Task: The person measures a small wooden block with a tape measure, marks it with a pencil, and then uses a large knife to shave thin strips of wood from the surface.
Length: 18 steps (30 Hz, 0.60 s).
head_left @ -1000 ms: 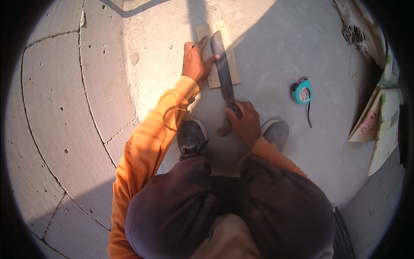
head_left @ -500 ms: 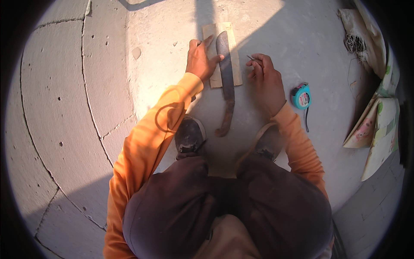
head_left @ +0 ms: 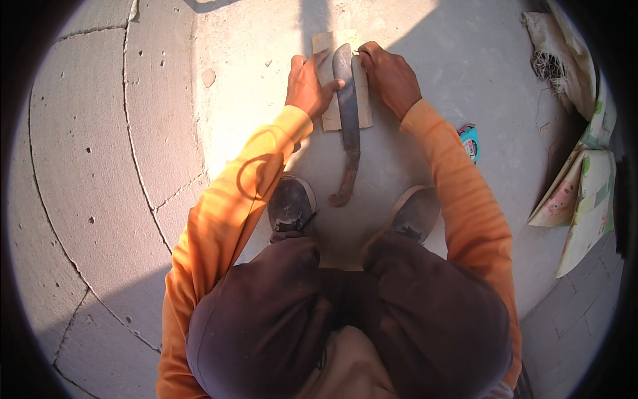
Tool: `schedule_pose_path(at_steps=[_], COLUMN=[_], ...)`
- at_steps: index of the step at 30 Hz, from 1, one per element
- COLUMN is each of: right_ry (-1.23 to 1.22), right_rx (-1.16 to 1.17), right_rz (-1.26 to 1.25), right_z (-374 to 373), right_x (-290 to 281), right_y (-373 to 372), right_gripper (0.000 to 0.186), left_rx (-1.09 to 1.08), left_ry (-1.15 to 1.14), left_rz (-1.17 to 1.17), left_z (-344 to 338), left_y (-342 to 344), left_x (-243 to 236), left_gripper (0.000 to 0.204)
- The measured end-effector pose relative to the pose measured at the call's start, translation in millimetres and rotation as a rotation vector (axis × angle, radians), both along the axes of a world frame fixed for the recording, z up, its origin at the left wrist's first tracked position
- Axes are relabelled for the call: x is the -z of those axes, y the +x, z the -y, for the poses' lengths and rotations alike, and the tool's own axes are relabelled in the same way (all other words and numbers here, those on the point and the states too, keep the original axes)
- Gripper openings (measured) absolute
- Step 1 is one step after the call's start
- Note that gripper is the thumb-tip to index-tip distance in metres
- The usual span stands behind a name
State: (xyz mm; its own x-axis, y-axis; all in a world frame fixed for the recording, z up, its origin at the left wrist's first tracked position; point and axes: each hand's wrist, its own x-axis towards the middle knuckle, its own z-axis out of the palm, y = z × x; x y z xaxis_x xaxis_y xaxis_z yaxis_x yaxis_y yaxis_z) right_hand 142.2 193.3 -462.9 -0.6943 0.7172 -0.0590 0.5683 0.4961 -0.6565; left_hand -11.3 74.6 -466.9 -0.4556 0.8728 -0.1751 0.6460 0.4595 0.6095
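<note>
A machete (head_left: 348,100) with a dark, worn blade and a brown hooked handle lies lengthwise over a flat, pale wooden board (head_left: 329,122) on the ground. My left hand (head_left: 310,86) holds the blade down with its thumb; its index finger stretches along the board's left side. At the far right edge of the board, beside the blade's tip, my right hand (head_left: 391,76) is closed in a pinch. Between its fingertips is a thin, short, stick-like piece, mostly hidden now; its exact kind is unclear.
A turquoise tape measure (head_left: 470,143) lies right of my right forearm, partly covered by it. My shoes (head_left: 291,205) flank the machete's handle. Patterned sheeting and a frayed sack (head_left: 565,66) stand along the right side. Cracked pale blocks (head_left: 100,153) form the left side.
My right hand has moved forward and left, from beside the board to its far right edge near the blade's tip. My left hand and the machete have hardly moved.
</note>
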Motion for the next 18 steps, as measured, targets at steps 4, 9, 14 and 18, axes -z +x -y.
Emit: schedule_pose_path(at_steps=[4,9,14,18], right_ry=[0.030,0.079,0.154,0.110], right_rx=[-0.003,-0.027,-0.084,-0.155], right_rz=[0.004,0.003,-0.004,0.094], right_z=[-0.4,-3.0,-2.7,0.4], right_x=[2.3,4.8,0.7,-2.6], right_y=[-4.6,-8.2,-8.3,-2.6], right_gripper=[0.022,0.021,0.016,0.014], left_rx=[0.004,0.002,-0.006,-0.024], left_ry=[0.013,0.014,0.014,-0.038], left_rz=[-0.001,0.003,-0.005,0.007], left_z=[0.4,-0.6,-1.3,-2.7], left_y=[-0.5,0.7,-0.1,1.4], left_x=[2.4,1.5,1.6,-0.4], left_gripper=[0.073,0.073,0.073,0.073])
